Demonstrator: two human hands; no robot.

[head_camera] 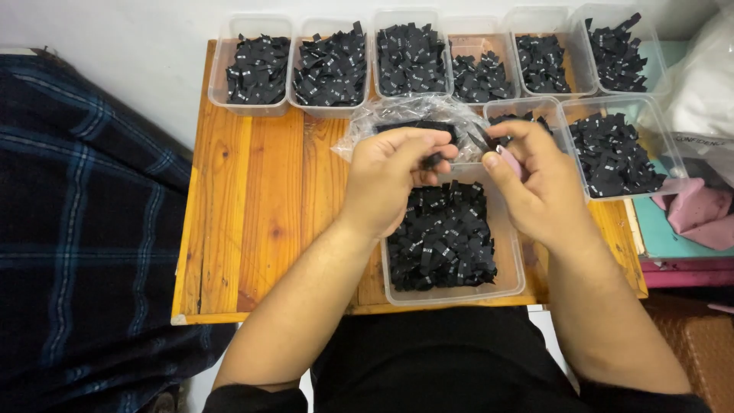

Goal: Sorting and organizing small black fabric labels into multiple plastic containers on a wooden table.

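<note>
Two hands over clear tub (511, 284) of black woven labels (443, 237) | left hand (390, 174) pinched on labels | right hand (535, 183) curled round pink tool (510, 162)

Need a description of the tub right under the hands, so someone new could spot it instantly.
On the wooden table, a row of clear tubs of black labels lines the far edge. The tub in question sits alone at the near edge, below the left hand and right hand; no other tub is so close to the person.
</note>
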